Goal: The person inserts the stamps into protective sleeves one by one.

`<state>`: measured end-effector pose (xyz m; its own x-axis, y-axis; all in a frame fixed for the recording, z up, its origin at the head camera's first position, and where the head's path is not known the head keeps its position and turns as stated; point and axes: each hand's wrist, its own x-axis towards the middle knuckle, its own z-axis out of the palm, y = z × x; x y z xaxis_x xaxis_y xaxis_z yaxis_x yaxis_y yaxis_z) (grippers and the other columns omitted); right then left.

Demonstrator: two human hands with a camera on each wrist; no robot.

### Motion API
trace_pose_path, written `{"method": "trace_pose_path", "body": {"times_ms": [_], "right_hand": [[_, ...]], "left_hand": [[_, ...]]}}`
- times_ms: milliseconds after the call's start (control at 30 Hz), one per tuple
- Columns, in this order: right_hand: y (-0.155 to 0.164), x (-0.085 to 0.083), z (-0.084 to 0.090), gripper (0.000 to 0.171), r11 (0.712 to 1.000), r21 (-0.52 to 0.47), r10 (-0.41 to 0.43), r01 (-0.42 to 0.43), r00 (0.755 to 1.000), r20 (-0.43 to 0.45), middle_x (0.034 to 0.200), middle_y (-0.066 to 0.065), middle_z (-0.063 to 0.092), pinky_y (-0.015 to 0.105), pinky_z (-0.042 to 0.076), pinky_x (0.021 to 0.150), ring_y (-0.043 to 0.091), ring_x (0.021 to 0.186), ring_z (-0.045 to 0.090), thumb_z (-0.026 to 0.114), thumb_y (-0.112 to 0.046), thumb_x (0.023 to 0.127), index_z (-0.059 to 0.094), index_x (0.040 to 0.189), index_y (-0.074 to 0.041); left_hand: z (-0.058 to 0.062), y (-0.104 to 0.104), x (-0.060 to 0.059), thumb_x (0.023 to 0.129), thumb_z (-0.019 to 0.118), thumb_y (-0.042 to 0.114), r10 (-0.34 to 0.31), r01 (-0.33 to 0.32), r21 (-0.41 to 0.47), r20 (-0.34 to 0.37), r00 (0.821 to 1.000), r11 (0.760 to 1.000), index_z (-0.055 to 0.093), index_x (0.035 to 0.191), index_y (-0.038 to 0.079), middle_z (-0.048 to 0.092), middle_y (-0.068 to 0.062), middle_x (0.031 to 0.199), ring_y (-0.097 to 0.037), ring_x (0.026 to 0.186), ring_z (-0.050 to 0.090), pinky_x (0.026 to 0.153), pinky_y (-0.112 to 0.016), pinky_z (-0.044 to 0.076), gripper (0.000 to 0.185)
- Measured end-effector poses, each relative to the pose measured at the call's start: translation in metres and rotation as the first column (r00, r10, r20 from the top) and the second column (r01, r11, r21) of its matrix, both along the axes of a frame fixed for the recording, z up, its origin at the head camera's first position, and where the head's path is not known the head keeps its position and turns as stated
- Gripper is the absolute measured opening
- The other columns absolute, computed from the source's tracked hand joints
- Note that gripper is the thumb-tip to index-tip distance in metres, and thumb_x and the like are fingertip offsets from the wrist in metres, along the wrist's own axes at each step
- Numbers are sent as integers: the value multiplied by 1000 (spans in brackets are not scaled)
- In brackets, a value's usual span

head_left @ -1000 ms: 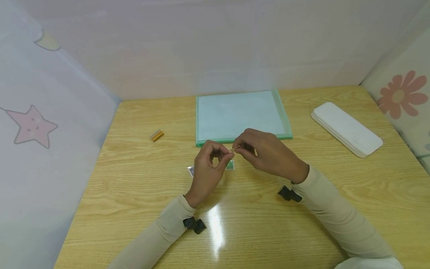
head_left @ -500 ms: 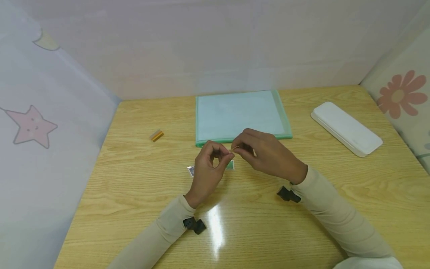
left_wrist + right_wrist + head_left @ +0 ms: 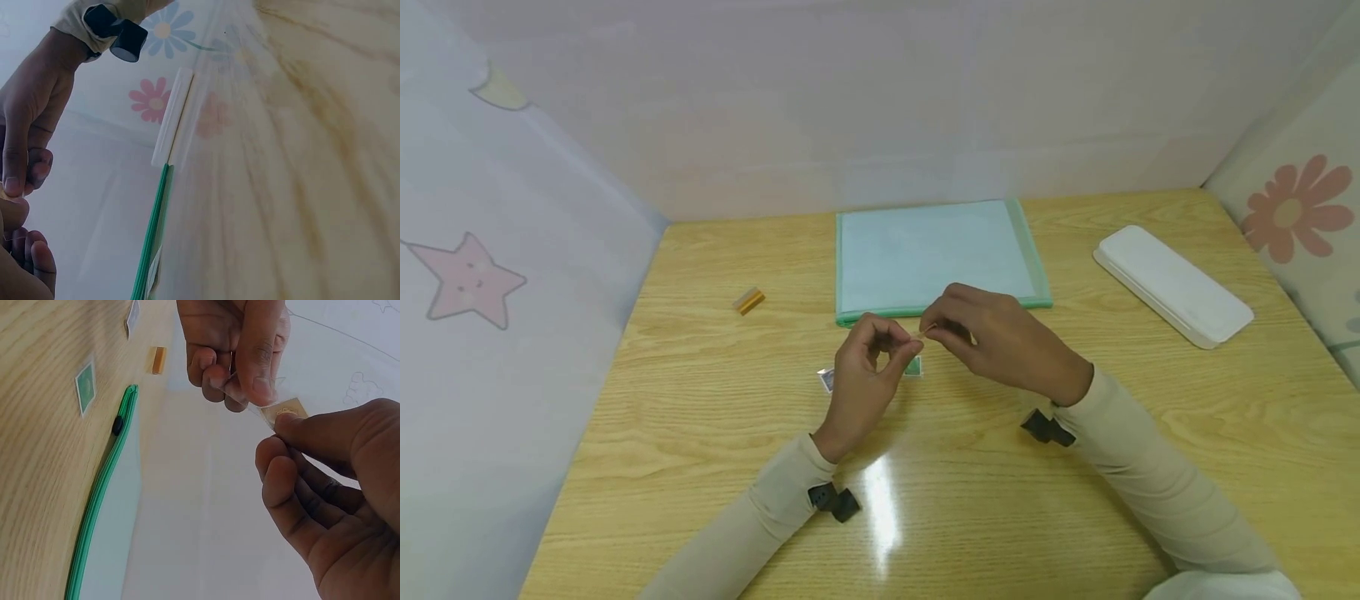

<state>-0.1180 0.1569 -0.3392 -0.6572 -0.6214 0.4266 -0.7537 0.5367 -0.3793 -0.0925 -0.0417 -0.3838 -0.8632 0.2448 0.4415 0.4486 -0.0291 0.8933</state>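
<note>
In the head view my left hand and right hand meet fingertip to fingertip above the table, in front of the mesh pouch. My right thumb and finger pinch a small tan stamp with a round printed mark, best seen in the right wrist view. My left thumb and finger pinch a clear plastic sleeve that runs up to the stamp's edge. Below the hands, a green stamp with a white border lies on the table. A bluish-grey stamp is partly hidden behind my left hand.
A pale blue zip pouch with green edging lies at the table's back middle. To its right is a long white case, set at a slant. A small orange-brown striped piece lies at the left. Walls stand behind and at both sides.
Both hands stay almost in place, holding the same stamp and sleeve. The right hand shifts very slightly; nothing on the table moves.
</note>
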Motion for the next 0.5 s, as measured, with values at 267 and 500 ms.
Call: {"method": "trace_pose_path", "body": {"times_ms": [267,500], "right_hand": [[-2,1,1,9,1000,9,-15,15,1000,-12,87,-12,54,18,42,60,0,70,46,58,-15,92,65,96,-18],[-1,0,1,6,999,-16,-30,30,999,30,81,-14,51,18,41,60,0,69,45,60,-18,91,65,94,-19]], "left_hand": [[1,0,0,87,61,-2,-1,1,-7,-9,1000,1000,52,98,-4,55,-15,94,-31,75,53,68,-34,47,14],[1,0,0,89,58,-2,17,-18,-25,-42,999,1000,55,99,-2,54,-14,97,-26,77,53,67,-33,46,11]]}}
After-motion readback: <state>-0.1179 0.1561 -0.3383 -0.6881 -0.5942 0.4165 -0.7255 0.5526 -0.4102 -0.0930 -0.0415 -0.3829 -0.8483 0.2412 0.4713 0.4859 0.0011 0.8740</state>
